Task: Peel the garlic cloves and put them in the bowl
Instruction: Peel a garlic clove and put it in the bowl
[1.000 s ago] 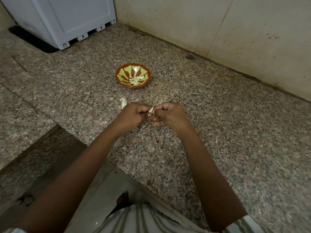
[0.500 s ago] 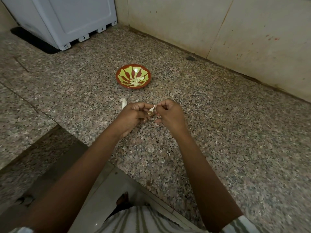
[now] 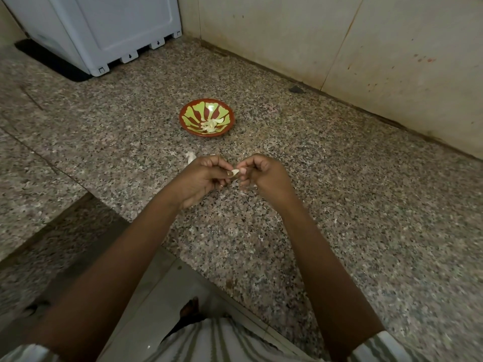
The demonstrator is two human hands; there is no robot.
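Pale garlic clove [image 3: 235, 172] tipped flatter, pinched by left hand [image 3: 202, 177], right hand [image 3: 265, 176]

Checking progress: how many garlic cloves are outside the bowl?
2: one garlic clove pinched between the left hand and the right hand; a loose clove on the counter just beyond the left hand. The hands may hide more.

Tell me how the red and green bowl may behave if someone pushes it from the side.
The bowl looks shallow and wide, so it would probably slide, not tip, on the smooth stone counter. It holds only a few peeled cloves, so it is likely light and may skid easily.
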